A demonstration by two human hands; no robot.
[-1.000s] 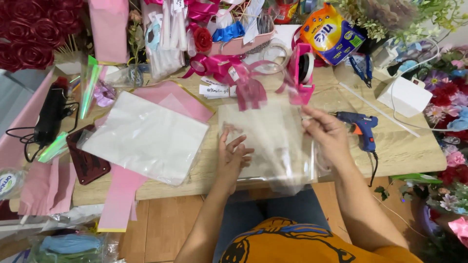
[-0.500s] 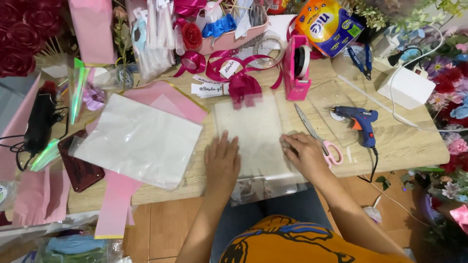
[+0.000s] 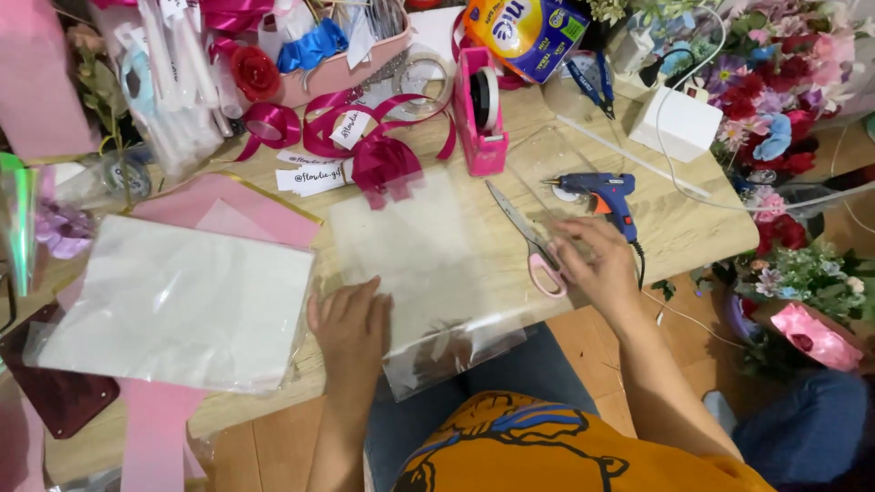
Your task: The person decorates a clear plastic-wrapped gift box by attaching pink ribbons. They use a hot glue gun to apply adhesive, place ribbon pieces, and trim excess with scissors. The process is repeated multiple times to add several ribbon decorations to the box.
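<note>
The wooden bench (image 3: 693, 228) is crowded. A pink tape dispenser (image 3: 485, 114) stands at the back near the middle, with a magenta ribbon bow (image 3: 383, 164) and loose ribbon loops to its left. A blue glue gun (image 3: 606, 194) lies right of the scissors, its cord running off the front edge. A white box (image 3: 682, 123) sits toward the far right corner, and artificial flowers (image 3: 775, 118) crowd the right side. To the left lies a stack of clear sheets (image 3: 173, 305) over pink paper (image 3: 241, 205).

The clear plastic sheet (image 3: 428, 264) lies flat in the middle of the bench, its near edge hanging crumpled over the front. It is see-through and slightly glossy, the wood grain showing beneath.

The left hand (image 3: 351, 328) rests palm down on the sheet's near left corner, fingers together and flat, gripping nothing. The right hand (image 3: 597, 269) rests just beside the pink handles of the scissors (image 3: 530, 239), which lie along the sheet's right edge; its fingers are loosely spread, touching the handle but not closed around it.
</note>
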